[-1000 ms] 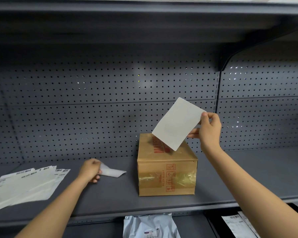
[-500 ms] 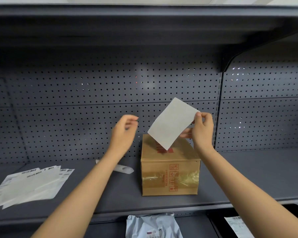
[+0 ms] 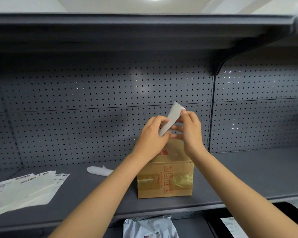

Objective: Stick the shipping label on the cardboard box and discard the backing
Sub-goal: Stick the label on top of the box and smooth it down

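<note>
A brown cardboard box (image 3: 165, 179) with red print and yellowish tape stands on the grey shelf (image 3: 248, 176). Above it I hold a white shipping label (image 3: 172, 117) edge-on, between both hands. My right hand (image 3: 189, 129) pinches its upper edge. My left hand (image 3: 153, 133) grips its lower part; the label's bottom is hidden behind those fingers. A curled white backing sheet (image 3: 99, 170) lies on the shelf to the left of the box.
A fanned stack of label sheets with barcodes (image 3: 26, 189) lies at the shelf's left end. A grey pegboard wall rises behind. Below the shelf edge sit a grey poly mailer (image 3: 150, 227) and more printed papers (image 3: 232, 225) at the right.
My left hand let go of the backing sheet on the shelf, rose to the right and took hold of the label. The label turned from facing me to nearly edge-on.
</note>
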Tool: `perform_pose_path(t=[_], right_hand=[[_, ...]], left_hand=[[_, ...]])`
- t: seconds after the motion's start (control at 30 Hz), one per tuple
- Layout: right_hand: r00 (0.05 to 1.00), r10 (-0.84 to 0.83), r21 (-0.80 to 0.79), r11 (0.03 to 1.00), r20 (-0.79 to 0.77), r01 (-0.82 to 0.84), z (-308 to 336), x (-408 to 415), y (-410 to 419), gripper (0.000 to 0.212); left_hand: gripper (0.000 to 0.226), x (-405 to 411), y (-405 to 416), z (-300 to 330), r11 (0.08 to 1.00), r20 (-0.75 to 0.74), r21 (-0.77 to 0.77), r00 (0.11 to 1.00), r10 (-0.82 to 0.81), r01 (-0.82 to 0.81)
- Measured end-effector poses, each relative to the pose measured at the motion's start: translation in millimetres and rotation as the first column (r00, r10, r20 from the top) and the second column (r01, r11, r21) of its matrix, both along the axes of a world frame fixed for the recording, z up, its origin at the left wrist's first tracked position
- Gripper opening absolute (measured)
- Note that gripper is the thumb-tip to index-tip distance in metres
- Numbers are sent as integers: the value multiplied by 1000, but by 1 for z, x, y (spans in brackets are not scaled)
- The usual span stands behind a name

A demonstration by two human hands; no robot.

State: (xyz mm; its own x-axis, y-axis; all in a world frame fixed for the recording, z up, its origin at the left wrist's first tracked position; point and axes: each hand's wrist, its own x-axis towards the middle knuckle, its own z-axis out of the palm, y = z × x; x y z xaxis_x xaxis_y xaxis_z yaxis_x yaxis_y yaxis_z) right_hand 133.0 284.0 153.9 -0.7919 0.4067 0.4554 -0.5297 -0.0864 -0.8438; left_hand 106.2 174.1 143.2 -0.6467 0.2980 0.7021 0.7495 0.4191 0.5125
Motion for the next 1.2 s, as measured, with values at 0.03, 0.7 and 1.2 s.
perform_pose_path(t=[0.03, 0.7, 1.2], right_hand=[[999, 36, -2, 999, -3, -36, 1, 3, -1, 22], [920, 19, 242, 962, 390, -123, 2, -9, 35, 29], [961, 23, 308, 945, 276, -111, 15, -17, 32, 18]], left_hand=[[27, 0, 0, 0, 999, -6, 31, 1000, -5, 5], [24, -16, -38, 3, 659, 506, 747, 570, -647, 85], [27, -27, -29, 8, 765, 588, 644, 633, -503, 11]])
